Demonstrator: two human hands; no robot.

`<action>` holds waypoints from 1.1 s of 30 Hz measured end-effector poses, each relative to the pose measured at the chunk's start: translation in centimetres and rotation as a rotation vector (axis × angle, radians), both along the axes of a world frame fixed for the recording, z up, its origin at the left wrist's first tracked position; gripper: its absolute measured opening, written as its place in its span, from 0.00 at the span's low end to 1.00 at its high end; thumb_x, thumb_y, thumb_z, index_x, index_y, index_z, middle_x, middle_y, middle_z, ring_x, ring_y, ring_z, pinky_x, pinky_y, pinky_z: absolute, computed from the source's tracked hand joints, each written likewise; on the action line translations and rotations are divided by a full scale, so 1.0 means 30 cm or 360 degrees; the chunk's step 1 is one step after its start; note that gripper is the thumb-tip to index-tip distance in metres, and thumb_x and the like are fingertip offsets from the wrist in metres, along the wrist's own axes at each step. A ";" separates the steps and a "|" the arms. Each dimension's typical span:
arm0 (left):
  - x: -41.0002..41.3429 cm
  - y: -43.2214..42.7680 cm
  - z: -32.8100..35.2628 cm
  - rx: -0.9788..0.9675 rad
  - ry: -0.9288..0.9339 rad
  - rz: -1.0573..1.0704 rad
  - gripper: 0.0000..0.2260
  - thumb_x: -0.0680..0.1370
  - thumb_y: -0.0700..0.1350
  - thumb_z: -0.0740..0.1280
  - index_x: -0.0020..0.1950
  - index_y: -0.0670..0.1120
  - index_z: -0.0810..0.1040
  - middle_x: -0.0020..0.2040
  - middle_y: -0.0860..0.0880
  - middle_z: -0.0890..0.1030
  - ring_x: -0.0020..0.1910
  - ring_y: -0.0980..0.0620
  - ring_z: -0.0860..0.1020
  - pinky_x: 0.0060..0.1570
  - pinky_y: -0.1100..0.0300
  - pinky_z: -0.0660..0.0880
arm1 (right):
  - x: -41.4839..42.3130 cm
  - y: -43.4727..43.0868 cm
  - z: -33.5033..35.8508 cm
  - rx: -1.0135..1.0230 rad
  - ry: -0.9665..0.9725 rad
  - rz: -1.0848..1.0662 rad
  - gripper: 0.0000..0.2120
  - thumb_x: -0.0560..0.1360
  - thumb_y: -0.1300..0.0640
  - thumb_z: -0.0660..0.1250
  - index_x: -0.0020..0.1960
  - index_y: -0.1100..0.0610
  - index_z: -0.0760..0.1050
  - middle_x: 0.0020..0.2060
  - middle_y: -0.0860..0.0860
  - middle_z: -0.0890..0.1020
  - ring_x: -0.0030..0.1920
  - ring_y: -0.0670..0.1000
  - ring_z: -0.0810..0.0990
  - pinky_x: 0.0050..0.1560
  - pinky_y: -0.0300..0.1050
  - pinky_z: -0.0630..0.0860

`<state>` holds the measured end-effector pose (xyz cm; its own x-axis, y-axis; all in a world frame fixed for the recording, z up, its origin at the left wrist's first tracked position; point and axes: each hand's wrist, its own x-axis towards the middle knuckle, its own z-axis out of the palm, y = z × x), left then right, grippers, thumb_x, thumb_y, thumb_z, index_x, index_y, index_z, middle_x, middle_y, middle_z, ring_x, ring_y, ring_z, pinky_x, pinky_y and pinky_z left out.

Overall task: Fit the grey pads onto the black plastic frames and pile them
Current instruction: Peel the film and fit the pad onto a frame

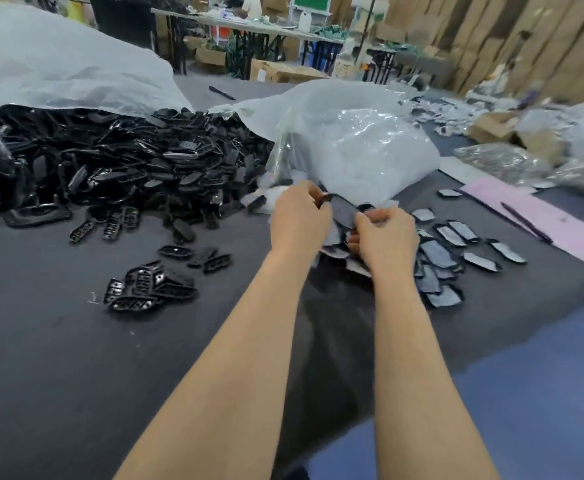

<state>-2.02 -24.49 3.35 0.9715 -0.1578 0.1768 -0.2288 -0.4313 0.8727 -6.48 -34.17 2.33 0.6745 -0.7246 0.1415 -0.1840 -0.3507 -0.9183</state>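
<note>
My left hand (pixel 299 216) and my right hand (pixel 384 237) together hold one black frame with a grey pad on it (pixel 344 211) above the dark table (pixel 58 358). Fingers of both hands curl round its ends. A big heap of black plastic frames (pixel 110 161) spills from a white bag at the left. A small cluster of frames (pixel 148 287) lies in front of it. Several padded pieces (pixel 449 251) lie scattered to the right of my hands. More grey pads sit under my hands, partly hidden.
A clear plastic bag (pixel 359 143) stands right behind my hands. A pink sheet (pixel 543 220) with a pen (pixel 525 221) lies at the right. Another pen (pixel 221 92) lies farther back. Cardboard boxes, bags and worktables fill the background.
</note>
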 end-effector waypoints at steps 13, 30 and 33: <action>-0.046 -0.226 -0.054 0.0462 -0.0181 0.0048 0.13 0.79 0.49 0.64 0.62 0.48 0.73 0.63 0.45 0.72 0.63 0.44 0.69 0.61 0.50 0.63 | -0.070 -0.133 -0.013 -0.0402 0.0170 -0.0314 0.05 0.75 0.60 0.64 0.49 0.56 0.69 0.41 0.49 0.73 0.43 0.50 0.70 0.39 0.39 0.61; 0.072 0.597 -0.108 -0.0463 0.0050 0.0902 0.06 0.78 0.39 0.62 0.51 0.48 0.76 0.46 0.52 0.77 0.47 0.53 0.75 0.46 0.62 0.70 | 0.208 0.652 -0.066 -0.0578 0.0182 0.1128 0.11 0.77 0.59 0.61 0.57 0.54 0.79 0.55 0.53 0.81 0.55 0.54 0.77 0.48 0.42 0.71; 0.074 0.736 -0.135 -0.0577 0.0141 0.1110 0.08 0.79 0.38 0.60 0.53 0.48 0.75 0.51 0.50 0.76 0.49 0.52 0.74 0.47 0.61 0.69 | 0.228 0.778 -0.089 -0.0632 0.0113 0.1305 0.14 0.78 0.61 0.58 0.60 0.56 0.78 0.59 0.53 0.79 0.59 0.54 0.76 0.56 0.45 0.72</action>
<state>0.21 -2.40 -0.68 0.8378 0.5457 0.0177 0.0668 -0.1346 0.9886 0.38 -10.84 -0.35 0.9730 0.0789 0.2167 0.2110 -0.6841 -0.6982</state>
